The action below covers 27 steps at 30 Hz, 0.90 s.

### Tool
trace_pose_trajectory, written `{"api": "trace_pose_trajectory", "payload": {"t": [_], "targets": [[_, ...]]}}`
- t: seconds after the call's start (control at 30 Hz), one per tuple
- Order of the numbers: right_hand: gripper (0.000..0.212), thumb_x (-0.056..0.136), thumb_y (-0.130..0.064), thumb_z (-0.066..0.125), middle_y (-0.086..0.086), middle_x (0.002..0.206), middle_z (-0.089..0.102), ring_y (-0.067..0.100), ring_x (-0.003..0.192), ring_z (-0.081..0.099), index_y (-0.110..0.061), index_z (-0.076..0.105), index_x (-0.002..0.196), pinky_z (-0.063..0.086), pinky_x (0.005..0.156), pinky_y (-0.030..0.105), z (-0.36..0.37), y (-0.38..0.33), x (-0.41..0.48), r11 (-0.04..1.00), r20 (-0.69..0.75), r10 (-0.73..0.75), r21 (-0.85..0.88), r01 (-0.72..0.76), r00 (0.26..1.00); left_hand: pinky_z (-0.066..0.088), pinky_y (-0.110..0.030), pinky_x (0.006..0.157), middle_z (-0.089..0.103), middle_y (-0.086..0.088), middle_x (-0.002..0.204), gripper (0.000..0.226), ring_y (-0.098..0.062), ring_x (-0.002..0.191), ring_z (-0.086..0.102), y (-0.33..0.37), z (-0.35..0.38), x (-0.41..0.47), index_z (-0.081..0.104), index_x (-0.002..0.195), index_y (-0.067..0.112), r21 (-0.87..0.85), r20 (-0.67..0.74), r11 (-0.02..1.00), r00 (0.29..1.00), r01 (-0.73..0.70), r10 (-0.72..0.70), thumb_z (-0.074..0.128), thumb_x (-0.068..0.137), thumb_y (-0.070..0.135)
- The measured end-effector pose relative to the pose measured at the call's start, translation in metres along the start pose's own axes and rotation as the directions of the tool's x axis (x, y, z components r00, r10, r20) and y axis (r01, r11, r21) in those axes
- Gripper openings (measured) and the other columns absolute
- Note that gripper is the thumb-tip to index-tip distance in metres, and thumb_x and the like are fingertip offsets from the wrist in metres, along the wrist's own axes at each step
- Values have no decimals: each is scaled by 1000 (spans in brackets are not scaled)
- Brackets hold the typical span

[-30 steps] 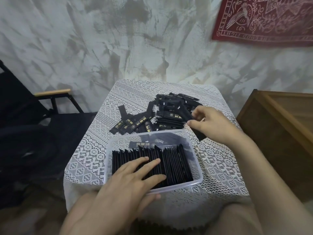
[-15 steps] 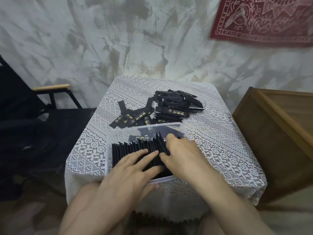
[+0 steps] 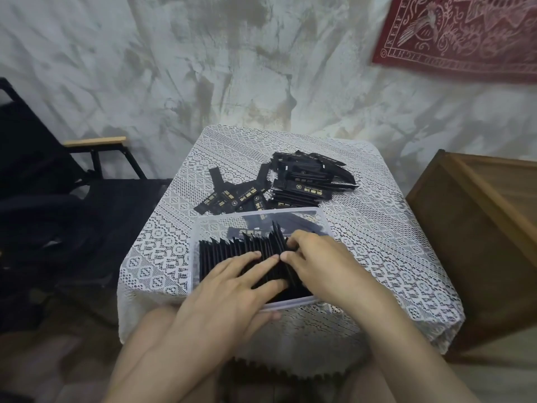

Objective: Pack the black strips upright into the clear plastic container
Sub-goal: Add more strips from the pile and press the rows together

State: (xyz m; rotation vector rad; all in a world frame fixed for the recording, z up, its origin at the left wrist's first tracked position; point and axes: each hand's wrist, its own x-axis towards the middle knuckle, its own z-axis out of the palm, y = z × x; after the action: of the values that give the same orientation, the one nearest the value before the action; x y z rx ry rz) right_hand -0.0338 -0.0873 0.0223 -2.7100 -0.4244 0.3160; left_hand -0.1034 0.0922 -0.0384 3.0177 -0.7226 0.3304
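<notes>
Left hand (image 3: 229, 289) lower centre, fingers straight, spread flat on upright strips (image 3: 220, 251), right hand (image 3: 328, 266) beside it, fingers curled, pinching strip tops, clear container (image 3: 194, 257) at worktop (image 3: 377, 242) near edge, loose strips (image 3: 305, 184) piled just beyond, open worktop either side.

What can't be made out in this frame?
All in the head view:
Whether the right hand pinches a strip: its curled fingers hide that.
Strips under the left hand: covered by it.
Gold print on the loose pile: too small.
Red cloth: blurred, cut off by top and right edges.
</notes>
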Motion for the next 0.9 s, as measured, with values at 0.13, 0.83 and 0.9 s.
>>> {"api": "trace_pose_trajectory", "payload": {"t": [0.13,0.83,0.9], "targets": [[27,98,-42,57,3,104,68,29,92,67,-34,51,123,55,87,43,3,4,7,998,-15,45,51,-44,999,55,-41,99,57,5,148,51,-24,131,58,0,1,1,62,126,34,9,-2,1000,1000,-10,10,40,90,63],[29,101,-35,57,9,106,69,34,98,68,-24,50,127,55,91,44,-2,1,17,996,62,51,67,-55,997,56,-42,98,53,-3,151,63,-24,132,58,1,1,-2,52,140,31,4,-13,1000,1000,20,-20,40,89,65],[38,98,-34,61,6,105,69,31,93,70,-25,46,133,55,90,45,-5,1,22,996,84,45,78,-52,995,56,-42,98,53,-3,151,62,-24,132,57,1,0,-2,55,140,32,5,-9,1000,1000,17,-17,40,90,65]]}}
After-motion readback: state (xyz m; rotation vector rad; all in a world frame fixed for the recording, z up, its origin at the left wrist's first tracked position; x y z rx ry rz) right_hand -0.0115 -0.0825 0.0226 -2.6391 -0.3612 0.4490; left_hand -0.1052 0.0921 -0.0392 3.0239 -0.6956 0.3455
